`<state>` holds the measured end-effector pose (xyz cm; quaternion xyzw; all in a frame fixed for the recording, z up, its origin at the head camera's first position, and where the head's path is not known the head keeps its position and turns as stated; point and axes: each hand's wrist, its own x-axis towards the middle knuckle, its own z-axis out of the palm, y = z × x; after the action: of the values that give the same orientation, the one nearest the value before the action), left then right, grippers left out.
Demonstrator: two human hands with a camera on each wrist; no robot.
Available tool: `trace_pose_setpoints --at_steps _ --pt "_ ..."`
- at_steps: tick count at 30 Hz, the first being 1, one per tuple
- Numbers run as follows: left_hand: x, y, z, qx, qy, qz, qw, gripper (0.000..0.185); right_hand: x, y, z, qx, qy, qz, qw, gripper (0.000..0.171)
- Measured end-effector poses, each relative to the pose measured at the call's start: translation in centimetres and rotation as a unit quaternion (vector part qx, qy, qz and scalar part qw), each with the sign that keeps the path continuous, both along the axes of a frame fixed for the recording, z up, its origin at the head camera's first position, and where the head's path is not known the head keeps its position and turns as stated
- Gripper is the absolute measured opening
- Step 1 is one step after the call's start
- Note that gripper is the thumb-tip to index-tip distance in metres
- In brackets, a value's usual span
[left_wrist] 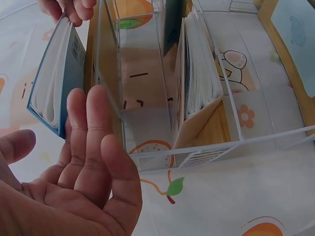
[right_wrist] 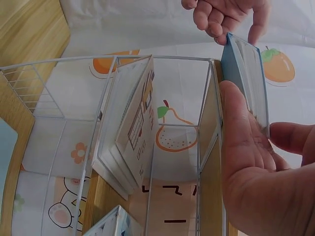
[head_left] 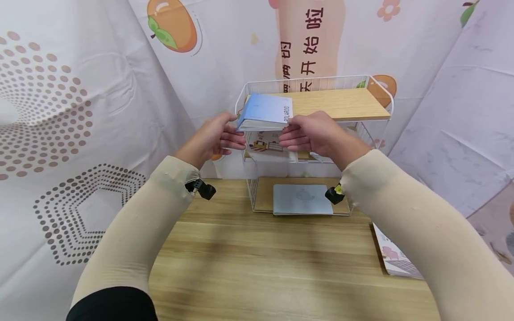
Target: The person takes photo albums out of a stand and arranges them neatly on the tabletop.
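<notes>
Both hands hold a thick blue book (head_left: 267, 111) flat at the top left corner of a white wire shelf (head_left: 241, 96). My left hand (head_left: 230, 133) grips its left end, thumb on the cover and fingers beneath. My right hand (head_left: 290, 131) grips the right end in the same way. In the left wrist view the blue book (left_wrist: 51, 83) shows its white page edge between the thumb and fingers of my left hand (left_wrist: 69, 142). In the right wrist view my right hand (right_wrist: 246, 128) has its fingers against the cover of the blue book (right_wrist: 246, 73).
The shelf has a wooden top board (head_left: 341, 103). A picture book (head_left: 269, 145) stands on its middle level and a grey flat book (head_left: 303, 199) lies on its lowest board. Another book (head_left: 395, 258) lies at the right edge of the wooden table (head_left: 261, 258). Printed cloth hangs all round.
</notes>
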<state>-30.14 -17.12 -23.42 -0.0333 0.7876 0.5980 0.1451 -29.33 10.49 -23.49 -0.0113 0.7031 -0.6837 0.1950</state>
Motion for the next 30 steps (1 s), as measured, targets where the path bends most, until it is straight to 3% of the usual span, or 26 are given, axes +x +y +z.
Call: trace_pose_setpoints --at_steps 5,10,17,30 --pt "-0.5 0.0 -0.1 0.006 -0.004 -0.006 1.0 0.067 -0.4 -0.3 -0.1 0.004 -0.007 -0.007 1.0 0.048" --pt "-1.1 0.4 0.0 0.012 -0.016 -0.006 0.9998 0.071 -1.0 -0.6 -0.1 -0.003 -0.009 -0.023 1.0 0.043" --pt "-1.7 0.8 -0.1 0.018 -0.024 0.002 0.9995 0.063 -1.5 -0.9 -0.5 -0.028 -0.025 -0.036 0.999 0.043" --pt "-1.5 0.7 0.1 0.052 -0.02 0.014 0.9984 0.049 -1.5 -1.2 -0.3 -0.068 -0.038 -0.048 0.996 0.04"
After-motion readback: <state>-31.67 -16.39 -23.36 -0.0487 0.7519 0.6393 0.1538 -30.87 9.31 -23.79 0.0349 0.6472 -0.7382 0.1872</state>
